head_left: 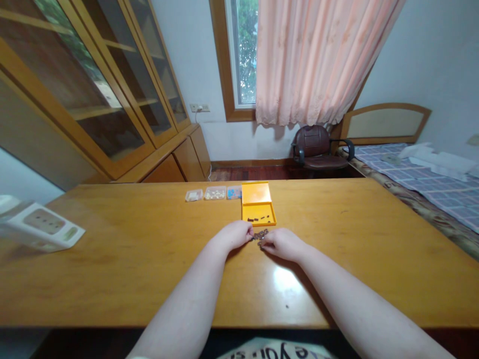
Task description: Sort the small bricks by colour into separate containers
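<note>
Small dark brown pieces (261, 234) form a cluster on the wooden table, between my two hands. My left hand (239, 234) is closed at the cluster's left edge, its fingertips pressed together at the pieces. On the right, my right hand (281, 243) pinches at the lower right edge of the cluster; what lies between its fingertips is too small to make out. Just beyond the hands stands an open yellow box (272, 214), its lid raised at the back and several small dark pieces inside.
Three clear plastic boxes, one with white pieces (215, 193) and one with blue pieces (234, 192), sit left of the yellow box. A white device (41, 224) stands at the table's (149, 279) left. One tiny dark bit (287, 306) lies near the front edge.
</note>
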Motion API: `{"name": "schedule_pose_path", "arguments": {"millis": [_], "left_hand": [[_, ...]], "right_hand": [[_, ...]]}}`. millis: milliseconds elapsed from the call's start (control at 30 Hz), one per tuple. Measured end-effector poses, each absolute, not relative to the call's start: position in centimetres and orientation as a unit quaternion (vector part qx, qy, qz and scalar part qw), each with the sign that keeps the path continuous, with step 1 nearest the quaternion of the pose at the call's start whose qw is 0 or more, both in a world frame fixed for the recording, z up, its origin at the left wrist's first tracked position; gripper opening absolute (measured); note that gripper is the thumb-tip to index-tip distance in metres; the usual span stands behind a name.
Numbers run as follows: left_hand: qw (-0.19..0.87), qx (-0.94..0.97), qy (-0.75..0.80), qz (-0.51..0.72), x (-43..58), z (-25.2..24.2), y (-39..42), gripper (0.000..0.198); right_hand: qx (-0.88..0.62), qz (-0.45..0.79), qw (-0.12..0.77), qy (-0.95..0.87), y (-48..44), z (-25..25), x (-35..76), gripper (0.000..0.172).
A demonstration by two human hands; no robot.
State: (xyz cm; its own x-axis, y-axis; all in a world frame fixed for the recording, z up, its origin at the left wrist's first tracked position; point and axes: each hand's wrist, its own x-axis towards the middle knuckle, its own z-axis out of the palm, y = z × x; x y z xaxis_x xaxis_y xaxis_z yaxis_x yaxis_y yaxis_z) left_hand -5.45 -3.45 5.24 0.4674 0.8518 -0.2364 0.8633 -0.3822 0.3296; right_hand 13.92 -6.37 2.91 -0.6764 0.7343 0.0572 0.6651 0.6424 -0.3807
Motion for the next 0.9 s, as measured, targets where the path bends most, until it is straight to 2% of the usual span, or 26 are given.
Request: {"name": "schedule_pose_path", "arguments": {"millis": [267,400,633,900], "left_hand": [[0.198,0.836,0.511,-0.023,-5.8,4.7,-3.3,0.013],[0.200,0.838,0.508,-0.018,-5.8,4.7,-3.2,0.013],[0.227,0.822,0.523,-0.011,-5.9,4.9,-3.3,0.013],[0.224,0.818,0.530,-0.016,-6.0,4.7,-3.3,0.010]], "right_hand": [[-0.408,0.126,0.103,-0.898,-6.3,2.3,13.9,0.018],[-0.428,0.153,0.166,-0.875,-5.9,2.1,14.2,0.017],[-0.582,0.177,0.331,-0.722,-3.2,0.8,15.7,0.022],[-0.578,0.251,0.342,-0.697,-2.6,0.7,16.7,0.029]]}}
